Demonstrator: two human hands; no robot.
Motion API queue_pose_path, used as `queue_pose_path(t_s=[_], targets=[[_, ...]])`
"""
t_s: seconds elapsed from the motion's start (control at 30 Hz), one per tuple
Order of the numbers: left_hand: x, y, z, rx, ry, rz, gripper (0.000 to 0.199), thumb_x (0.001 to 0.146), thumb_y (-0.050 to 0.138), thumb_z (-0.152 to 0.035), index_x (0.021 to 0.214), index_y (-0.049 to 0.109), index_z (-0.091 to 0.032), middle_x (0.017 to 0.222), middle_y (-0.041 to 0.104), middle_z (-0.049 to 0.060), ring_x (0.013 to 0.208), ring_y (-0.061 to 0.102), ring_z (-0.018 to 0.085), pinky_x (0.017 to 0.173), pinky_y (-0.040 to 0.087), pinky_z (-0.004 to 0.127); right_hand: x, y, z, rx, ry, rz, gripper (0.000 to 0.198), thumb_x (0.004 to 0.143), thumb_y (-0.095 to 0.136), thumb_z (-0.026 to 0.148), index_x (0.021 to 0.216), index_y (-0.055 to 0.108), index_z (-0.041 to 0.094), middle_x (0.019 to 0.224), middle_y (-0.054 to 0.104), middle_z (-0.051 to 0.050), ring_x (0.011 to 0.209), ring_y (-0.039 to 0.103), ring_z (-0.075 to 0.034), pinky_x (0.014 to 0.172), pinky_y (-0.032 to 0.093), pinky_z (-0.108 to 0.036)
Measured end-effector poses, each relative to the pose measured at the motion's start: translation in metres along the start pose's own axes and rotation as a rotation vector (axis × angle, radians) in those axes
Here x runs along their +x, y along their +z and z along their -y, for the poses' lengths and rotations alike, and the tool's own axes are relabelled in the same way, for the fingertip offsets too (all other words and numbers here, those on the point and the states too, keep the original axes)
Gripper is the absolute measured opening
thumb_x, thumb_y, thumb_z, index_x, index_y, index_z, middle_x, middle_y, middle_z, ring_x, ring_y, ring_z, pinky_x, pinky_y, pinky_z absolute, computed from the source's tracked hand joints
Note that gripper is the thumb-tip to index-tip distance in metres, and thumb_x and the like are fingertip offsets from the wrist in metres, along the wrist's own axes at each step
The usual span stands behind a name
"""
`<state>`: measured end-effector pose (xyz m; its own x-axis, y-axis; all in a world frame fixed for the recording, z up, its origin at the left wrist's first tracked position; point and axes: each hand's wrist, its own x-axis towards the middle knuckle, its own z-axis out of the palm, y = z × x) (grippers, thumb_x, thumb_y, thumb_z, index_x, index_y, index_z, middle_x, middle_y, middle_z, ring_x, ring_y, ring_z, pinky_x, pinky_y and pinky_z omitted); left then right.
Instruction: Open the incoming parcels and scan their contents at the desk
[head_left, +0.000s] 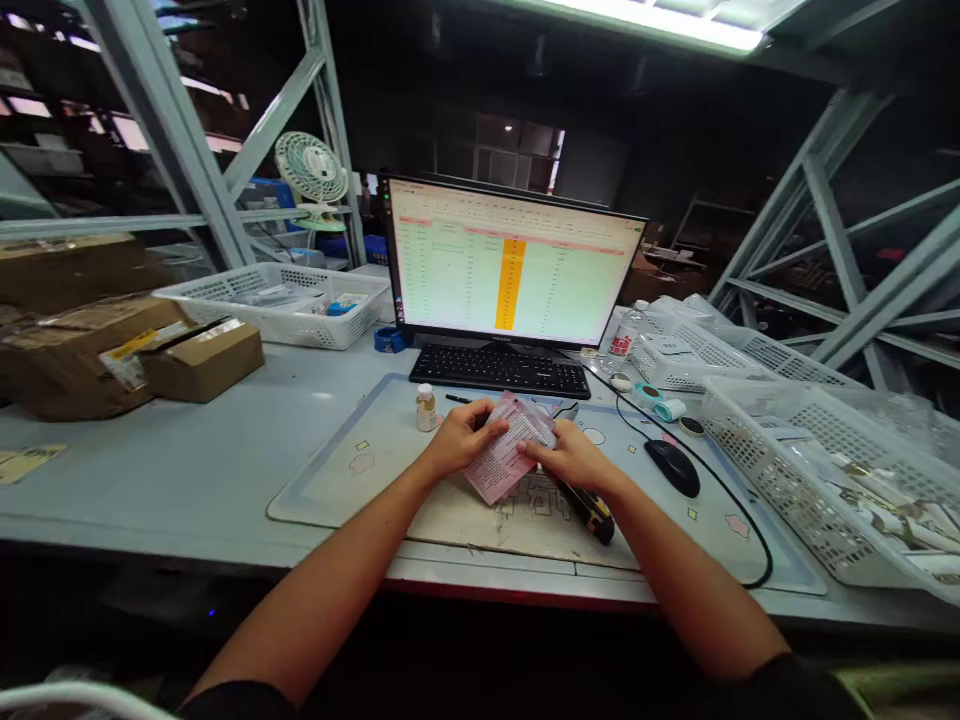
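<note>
A pink packet [501,462] with printed text on its face is held tilted above the desk mat. My left hand [466,437] pinches its left side, thumb on the front. On the right side, my right hand [574,455] grips it too, thumb across the front. A dark tool with a yellow-marked end [592,515] lies on the mat, partly hidden under my right hand; its kind is unclear. Just left of my left hand stands a small capped bottle [425,408]. A dark pen [458,399] lies behind the packet.
Behind my hands are a keyboard [499,371] and a monitor [510,265] showing a spreadsheet. A mouse [672,467] and its cable lie at right, beside a white basket [787,500]. Another basket [300,325], a cardboard box [206,365] and a fan [311,168] are at left.
</note>
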<state>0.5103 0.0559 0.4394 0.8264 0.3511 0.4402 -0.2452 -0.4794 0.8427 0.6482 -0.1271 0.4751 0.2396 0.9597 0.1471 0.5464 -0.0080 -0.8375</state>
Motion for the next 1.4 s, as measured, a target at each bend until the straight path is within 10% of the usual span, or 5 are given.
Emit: queue_pose_path(t_s=[0.23,0.43,0.6,0.97,1.4], targets=[[0.003,-0.053,-0.008,0.538,0.194,-0.763,0.035,0.101,0.056,-0.048,0.112,0.065,-0.016,0.114,0.071,0.014,0.109,0.066,0.030,0.099,0.054,0.046,-0.039,-0.111,-0.033,0.225,0.029,-0.703,0.051,0.087,0.077,0.065,0.078,0.057,0.020,0.064,0.065,-0.004,0.045,0.055,-0.014,0.037,0.041,-0.024],[0.011,-0.084,0.028,0.703,-0.357,-0.367,0.078,0.086,0.072,-0.066,0.142,0.049,-0.017,0.144,0.060,0.023,0.131,0.058,0.047,0.106,0.048,0.059,-0.010,-0.241,-0.033,0.183,0.299,-1.187,0.044,0.107,0.049,0.061,0.097,0.052,0.018,0.070,0.063,-0.005,0.059,0.064,-0.015,0.054,0.053,-0.024],[0.012,-0.085,0.049,0.883,-0.569,-0.035,0.042,0.092,0.063,-0.052,0.116,0.060,-0.018,0.111,0.074,0.021,0.106,0.070,0.042,0.086,0.053,0.047,0.015,-0.186,-0.029,0.091,0.387,-0.887,0.029,0.106,0.061,0.036,0.108,0.064,0.007,0.072,0.067,-0.008,0.057,0.062,-0.016,0.052,0.049,-0.026],[-0.001,0.023,0.009,0.570,0.237,0.292,0.035,0.102,0.047,-0.049,0.119,0.067,-0.024,0.119,0.067,0.011,0.097,0.069,0.025,0.085,0.052,0.033,-0.012,0.015,-0.006,-0.662,-0.076,-0.123,0.051,0.108,0.060,0.039,0.153,0.052,0.015,0.113,0.075,-0.013,0.100,0.070,-0.028,0.089,0.052,-0.039],[0.014,-0.010,0.031,0.597,-0.126,0.220,0.066,0.091,0.052,-0.069,0.139,0.064,-0.026,0.105,0.077,0.007,0.086,0.073,0.028,0.081,0.053,0.037,-0.146,-0.184,-0.063,-0.215,0.280,-1.232,0.050,0.097,0.065,0.050,0.127,0.069,0.011,0.081,0.067,-0.005,0.061,0.063,-0.016,0.053,0.051,-0.026]])
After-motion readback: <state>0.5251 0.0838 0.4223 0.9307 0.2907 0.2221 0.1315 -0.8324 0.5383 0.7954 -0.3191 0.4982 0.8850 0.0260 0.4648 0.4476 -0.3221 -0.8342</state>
